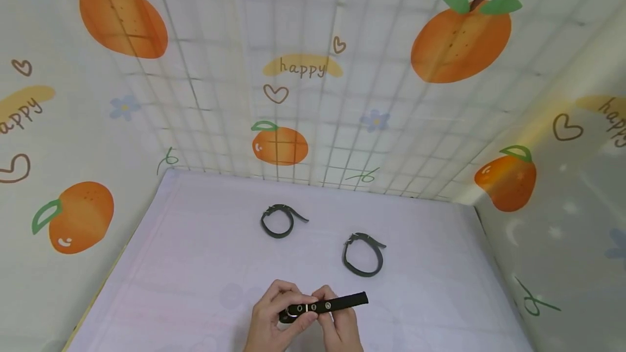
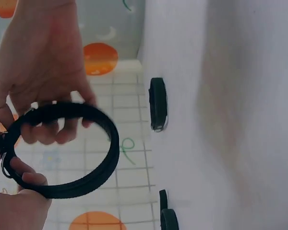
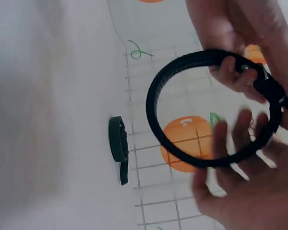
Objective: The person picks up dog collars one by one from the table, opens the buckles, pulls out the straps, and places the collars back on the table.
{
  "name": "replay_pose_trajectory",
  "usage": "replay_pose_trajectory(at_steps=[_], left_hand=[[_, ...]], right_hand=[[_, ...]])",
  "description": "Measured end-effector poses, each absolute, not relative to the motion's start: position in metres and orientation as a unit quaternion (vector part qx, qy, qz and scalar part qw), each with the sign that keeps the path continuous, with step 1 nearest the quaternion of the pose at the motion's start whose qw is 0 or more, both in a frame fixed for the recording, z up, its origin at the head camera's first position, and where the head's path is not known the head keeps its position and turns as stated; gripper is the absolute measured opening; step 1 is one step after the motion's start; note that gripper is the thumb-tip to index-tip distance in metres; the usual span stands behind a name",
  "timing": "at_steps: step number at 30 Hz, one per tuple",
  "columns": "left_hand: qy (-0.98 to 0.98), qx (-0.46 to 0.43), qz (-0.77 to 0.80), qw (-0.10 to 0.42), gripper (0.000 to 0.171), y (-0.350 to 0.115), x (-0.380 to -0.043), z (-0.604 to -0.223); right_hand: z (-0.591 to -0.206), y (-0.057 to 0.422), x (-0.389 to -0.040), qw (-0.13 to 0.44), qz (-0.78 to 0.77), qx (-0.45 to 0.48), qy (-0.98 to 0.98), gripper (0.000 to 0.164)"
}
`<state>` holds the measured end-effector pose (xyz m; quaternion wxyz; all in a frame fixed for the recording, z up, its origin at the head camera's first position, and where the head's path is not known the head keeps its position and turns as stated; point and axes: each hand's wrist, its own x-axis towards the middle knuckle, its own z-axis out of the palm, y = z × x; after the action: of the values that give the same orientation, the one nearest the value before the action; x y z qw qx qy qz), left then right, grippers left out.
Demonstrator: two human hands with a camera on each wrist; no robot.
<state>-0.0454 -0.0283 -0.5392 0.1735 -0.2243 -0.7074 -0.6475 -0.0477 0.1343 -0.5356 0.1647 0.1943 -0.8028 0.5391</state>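
Black collar [image 1: 337, 303] sat pinched in left hand [image 1: 274, 314] and right hand [image 1: 341, 326], its buckle [image 1: 306, 307] apparently mid-adjustment, likely needing the tail [image 1: 358, 299] steadied next.

Both the left hand [image 1: 274, 314] and the right hand [image 1: 342, 327] run off the bottom edge of the head view, as does the near side of the table [image 1: 195, 287]. There, fingers cover part of the held black strap [image 1: 349, 301] and most of its loop lies out of sight. The left wrist view cuts the left hand at its left and bottom edges, and its bottom edge slices through the farther loop [image 1: 277, 236]. In the right wrist view the right hand's fingertips are blurred, and the held buckle [image 1: 292, 311] is too dark to make out clearly. The fastening on the nearer loop [image 1: 362, 272] is too small to read. On the curtain [image 1: 220, 26], the words at both sides are cropped.
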Motion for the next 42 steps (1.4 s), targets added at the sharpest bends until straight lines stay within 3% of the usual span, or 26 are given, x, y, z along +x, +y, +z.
replay_pose_trajectory(at_steps=[6,9,16,23,31,38,42], left_hand=[[-0.697,-0.199,-0.681,0.104,0.026,-0.030,-0.044,-0.534],[-0.695,-0.203,-0.685,0.086,0.028,-0.031,-0.045,-0.533],[-0.740,-0.186,-0.642,0.072,0.030,-0.037,-0.050,-0.530],[-0.760,-0.173,-0.626,-0.015,0.029,-0.048,-0.053,-0.533],[-0.679,-0.196,-0.690,-0.160,0.040,-0.055,-0.055,-0.535],[-0.632,-0.193,-0.719,-0.215,0.045,-0.060,-0.056,-0.534],[-0.637,-0.183,-0.716,-0.222,0.043,-0.060,-0.055,-0.530]], right_hand=[[-0.527,0.137,-0.042,0.029,0.594,0.161,-0.788,0.028],[-0.525,0.136,-0.042,0.015,0.612,0.136,-0.779,0.027],[-0.525,0.136,-0.044,0.044,0.669,0.180,-0.720,0.022],[-0.521,0.137,-0.044,0.042,0.695,0.158,-0.700,0.020],[-0.521,0.137,-0.041,0.063,0.718,0.121,-0.683,0.023],[-0.523,0.137,-0.041,0.083,0.786,0.129,-0.598,0.022],[-0.524,0.139,-0.041,0.074,0.758,0.124,-0.636,0.021]])
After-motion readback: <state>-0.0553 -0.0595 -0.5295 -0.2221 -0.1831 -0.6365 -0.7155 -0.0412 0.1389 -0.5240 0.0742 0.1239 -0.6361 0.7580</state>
